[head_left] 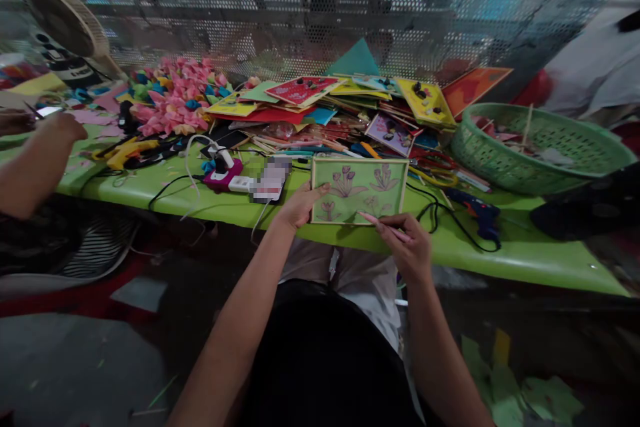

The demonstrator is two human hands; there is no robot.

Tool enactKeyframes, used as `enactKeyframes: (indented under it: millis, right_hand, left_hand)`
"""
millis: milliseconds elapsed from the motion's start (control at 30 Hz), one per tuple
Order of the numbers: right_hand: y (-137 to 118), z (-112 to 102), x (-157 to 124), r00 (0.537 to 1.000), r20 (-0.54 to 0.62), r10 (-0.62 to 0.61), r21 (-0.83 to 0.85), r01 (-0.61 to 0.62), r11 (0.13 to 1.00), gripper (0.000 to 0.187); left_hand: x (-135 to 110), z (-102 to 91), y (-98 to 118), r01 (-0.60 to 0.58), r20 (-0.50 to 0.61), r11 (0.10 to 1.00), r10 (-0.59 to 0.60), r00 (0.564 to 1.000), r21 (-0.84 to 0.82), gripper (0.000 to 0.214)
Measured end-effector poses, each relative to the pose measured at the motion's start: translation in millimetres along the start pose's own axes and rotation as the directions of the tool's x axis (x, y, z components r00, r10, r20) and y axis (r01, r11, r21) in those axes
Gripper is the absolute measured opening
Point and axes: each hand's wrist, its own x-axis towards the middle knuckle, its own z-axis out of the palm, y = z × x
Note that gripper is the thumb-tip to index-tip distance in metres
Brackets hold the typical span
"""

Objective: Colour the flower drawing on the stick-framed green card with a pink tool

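Observation:
My left hand (299, 205) grips the left edge of a green card (359, 189) with purple flower shapes and a thin stick frame, thumb on its face. The card rests tilted at the front edge of the green table (525, 253). At the card's lower edge, my right hand (407, 243) pinches a thin pink stick (383, 225) lying along that edge. Both hands are closed on what they hold.
A green plastic basket (575, 140) stands at the right, a blue glue gun (477, 213) with its black cord beside the card. Stacked coloured cards (305, 90), paper flowers (175, 103), a yellow glue gun (127, 150) and a power strip (235, 180) fill the table. Another person's arm (30, 160) reaches in from the left.

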Motion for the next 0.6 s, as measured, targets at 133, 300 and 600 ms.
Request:
enactKeyframes:
  millis: [133,300,600]
  right_hand:
    - [2.5,1.6,0.4,1.000,0.004,-0.010,-0.026,0.010,1.000,0.015]
    - [5.9,2.4,0.2,0.999,-0.033,-0.019,-0.054,0.017,0.998,0.013]
    - [3.2,3.2,-0.1,1.000,0.009,-0.029,-0.099,0.030,0.995,0.015]
  left_hand:
    - [1.2,-0.7,-1.1,-0.001,0.024,1.000,0.002,1.000,-0.019,0.053]
    - [0.8,0.1,-1.4,0.004,-0.001,1.000,-0.004,1.000,-0.006,0.046]
    - [-0.3,1.0,0.2,-0.005,0.015,1.000,0.005,1.000,0.001,0.037]
